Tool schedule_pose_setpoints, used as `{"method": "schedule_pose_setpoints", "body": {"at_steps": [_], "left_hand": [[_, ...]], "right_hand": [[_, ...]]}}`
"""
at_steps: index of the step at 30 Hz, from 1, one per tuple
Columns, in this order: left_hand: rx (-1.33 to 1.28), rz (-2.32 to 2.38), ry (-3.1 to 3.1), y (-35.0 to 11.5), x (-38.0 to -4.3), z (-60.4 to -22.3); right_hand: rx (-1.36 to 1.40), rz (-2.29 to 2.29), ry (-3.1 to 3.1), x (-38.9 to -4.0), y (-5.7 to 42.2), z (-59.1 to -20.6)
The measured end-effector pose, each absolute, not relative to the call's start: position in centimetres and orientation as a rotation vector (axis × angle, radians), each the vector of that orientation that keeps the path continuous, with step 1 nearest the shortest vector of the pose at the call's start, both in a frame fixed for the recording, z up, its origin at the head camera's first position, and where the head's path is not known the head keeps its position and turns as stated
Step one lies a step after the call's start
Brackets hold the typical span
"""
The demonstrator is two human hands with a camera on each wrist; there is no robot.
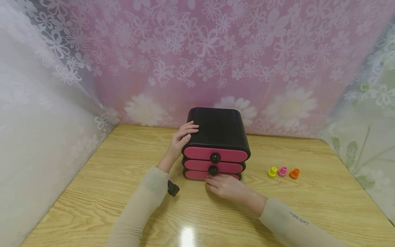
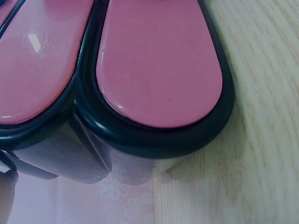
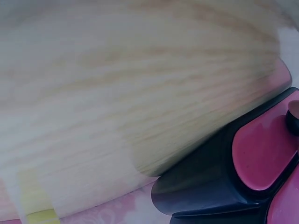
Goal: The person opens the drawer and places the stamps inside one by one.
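A black cabinet point(image 1: 219, 128) with three pink-fronted drawers stands on the wooden table, round black knobs on its top drawer point(image 1: 197, 153) and middle drawer point(image 1: 197, 165). My left hand point(image 1: 182, 137) rests against its upper left side, fingers extended over the top edge. Low at the front, my right hand point(image 1: 228, 188) pinches the bottom drawer's knob point(image 3: 293, 123), which the fingers hide in the head view. A fingertip lies on that knob in the right wrist view. The bottom drawer point(image 2: 161, 65) sits flush in its frame in the left wrist view.
To the cabinet's right, a yellow point(image 1: 272, 172), a pink point(image 1: 282, 171) and an orange point(image 1: 295, 173) small stepped plastic piece stand in a row. A small black device point(image 1: 173, 188) sits by the left cuff. A flowered curtain point(image 1: 216, 61) hangs behind the table.
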State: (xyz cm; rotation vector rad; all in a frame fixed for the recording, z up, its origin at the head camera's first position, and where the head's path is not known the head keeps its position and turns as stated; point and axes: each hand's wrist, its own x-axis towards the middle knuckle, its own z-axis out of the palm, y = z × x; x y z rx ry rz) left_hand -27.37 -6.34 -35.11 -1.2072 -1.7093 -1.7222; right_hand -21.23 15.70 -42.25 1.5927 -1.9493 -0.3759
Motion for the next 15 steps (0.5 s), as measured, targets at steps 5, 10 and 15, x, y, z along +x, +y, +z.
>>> {"method": "schedule_pose_setpoints", "body": {"at_steps": [5,10,15], "left_hand": [[-1.196,-1.725,-1.716,-6.35,-27.45,-35.36],[-1.199,-1.728,-1.713,-6.32,-27.24,-35.16],[-1.205,-1.728,-1.706,-6.28,-27.15,-34.97]], "right_hand": [[1.598,-0.361,-1.942,-21.25,15.64,-42.59],[1.587,-0.363,-1.946,-21.12,15.50,-42.56],[1.587,-0.394,-1.960,-20.98,15.39,-42.23]]}}
